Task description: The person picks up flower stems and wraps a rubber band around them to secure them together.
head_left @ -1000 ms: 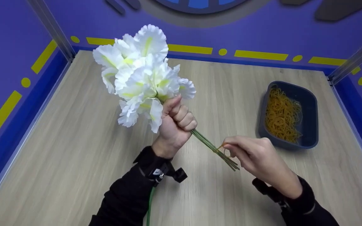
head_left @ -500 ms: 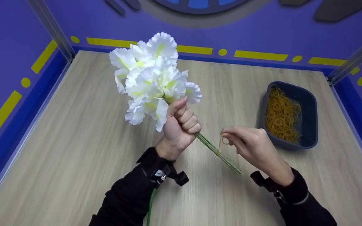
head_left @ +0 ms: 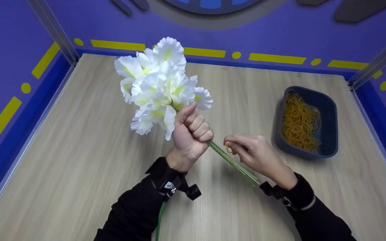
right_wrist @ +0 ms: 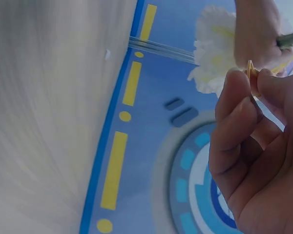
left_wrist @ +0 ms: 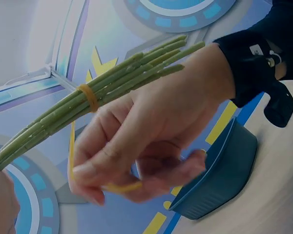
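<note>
The left hand grips a bundle of green stems just below white flowers with frilled, yellow-marked petals. An orange rubber band circles the stems near their cut ends, seen in the left wrist view. One stretched loop of it runs down to the right hand, whose thumb and fingertips pinch it. In the head view the right hand is just right of the stems. The right wrist view shows a bit of the band between the thumb and forefinger.
A dark blue tub holding many yellow-orange rubber bands stands at the right on the wooden table. Purple-blue panels with yellow marks enclose its back and sides.
The right hand has moved left and slightly up, closer to the stems, still pinching the band. The left hand and flowers have shifted slightly right and down since the earliest frame.
</note>
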A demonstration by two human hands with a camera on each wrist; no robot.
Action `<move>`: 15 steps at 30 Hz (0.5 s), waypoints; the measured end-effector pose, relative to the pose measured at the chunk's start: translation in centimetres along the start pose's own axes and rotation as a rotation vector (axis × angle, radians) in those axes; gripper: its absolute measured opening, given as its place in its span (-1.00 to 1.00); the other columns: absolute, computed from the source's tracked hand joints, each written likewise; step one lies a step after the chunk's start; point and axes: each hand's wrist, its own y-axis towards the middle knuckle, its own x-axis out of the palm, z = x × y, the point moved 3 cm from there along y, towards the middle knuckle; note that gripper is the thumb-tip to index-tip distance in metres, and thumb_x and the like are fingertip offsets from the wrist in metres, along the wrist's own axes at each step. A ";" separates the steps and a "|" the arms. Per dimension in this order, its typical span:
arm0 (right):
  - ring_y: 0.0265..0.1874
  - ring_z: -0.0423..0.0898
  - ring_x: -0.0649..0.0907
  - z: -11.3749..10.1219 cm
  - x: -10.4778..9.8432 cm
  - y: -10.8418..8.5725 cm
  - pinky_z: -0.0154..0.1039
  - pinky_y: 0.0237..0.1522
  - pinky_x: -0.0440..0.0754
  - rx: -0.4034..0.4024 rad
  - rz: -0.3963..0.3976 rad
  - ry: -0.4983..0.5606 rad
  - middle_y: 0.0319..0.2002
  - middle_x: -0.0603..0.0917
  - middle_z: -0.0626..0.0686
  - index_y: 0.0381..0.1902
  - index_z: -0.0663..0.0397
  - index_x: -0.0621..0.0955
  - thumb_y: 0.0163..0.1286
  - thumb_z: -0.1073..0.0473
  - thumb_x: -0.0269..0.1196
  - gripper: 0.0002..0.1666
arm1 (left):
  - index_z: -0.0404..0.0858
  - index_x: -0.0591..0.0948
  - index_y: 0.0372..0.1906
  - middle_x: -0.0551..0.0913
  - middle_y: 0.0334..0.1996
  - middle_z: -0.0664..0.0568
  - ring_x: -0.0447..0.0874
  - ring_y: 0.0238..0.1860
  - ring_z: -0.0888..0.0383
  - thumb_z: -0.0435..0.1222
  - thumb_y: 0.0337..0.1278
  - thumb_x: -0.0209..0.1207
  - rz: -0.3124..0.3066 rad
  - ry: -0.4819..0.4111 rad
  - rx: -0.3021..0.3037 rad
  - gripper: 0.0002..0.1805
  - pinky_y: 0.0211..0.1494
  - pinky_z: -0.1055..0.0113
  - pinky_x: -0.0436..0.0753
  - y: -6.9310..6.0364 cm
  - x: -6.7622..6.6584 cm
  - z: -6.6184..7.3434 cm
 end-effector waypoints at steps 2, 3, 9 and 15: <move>-0.55 -0.27 0.60 0.2 0.8 -0.1 -0.45 -0.51 0.55 0.021 -0.030 0.027 -0.44 0.69 -0.10 -0.10 0.10 0.71 0.42 0.38 0.27 -0.83 | -0.02 -0.02 -0.69 -0.05 -0.78 0.24 -0.16 -0.75 0.35 -0.26 0.29 0.19 0.005 0.002 0.023 -0.36 -0.66 0.50 -0.16 0.0 0.0 0.1; -0.55 -0.25 0.61 0.2 1.2 -0.1 -0.44 -0.52 0.55 0.041 -0.049 0.056 -0.44 0.69 -0.10 -0.11 0.10 0.71 0.43 0.37 0.27 -0.84 | -0.02 -0.02 -0.70 -0.04 -0.78 0.24 -0.16 -0.74 0.35 -0.25 0.28 0.20 0.008 0.004 0.035 -0.35 -0.66 0.49 -0.16 0.0 0.0 0.2; -0.64 -0.27 0.53 -0.8 3.8 -0.4 -0.44 -0.67 0.46 0.112 -0.151 0.242 -0.53 0.61 -0.10 -0.21 -0.02 0.67 0.51 0.27 0.21 -0.89 | -0.01 -0.03 -0.71 -0.02 -0.79 0.24 -0.13 -0.75 0.35 -0.26 0.23 0.23 0.036 0.018 0.144 -0.33 -0.67 0.49 -0.12 -0.1 0.1 1.2; -0.67 -0.16 0.54 -2.6 5.2 -0.7 -0.33 -0.69 0.52 0.189 -0.186 0.477 -0.52 0.59 0.00 -0.17 0.00 0.64 0.56 0.25 0.15 -0.88 | -0.02 -0.02 -0.71 -0.04 -0.78 0.23 -0.14 -0.75 0.34 -0.27 0.25 0.20 0.031 0.010 0.217 -0.35 -0.67 0.49 -0.11 0.0 0.2 2.3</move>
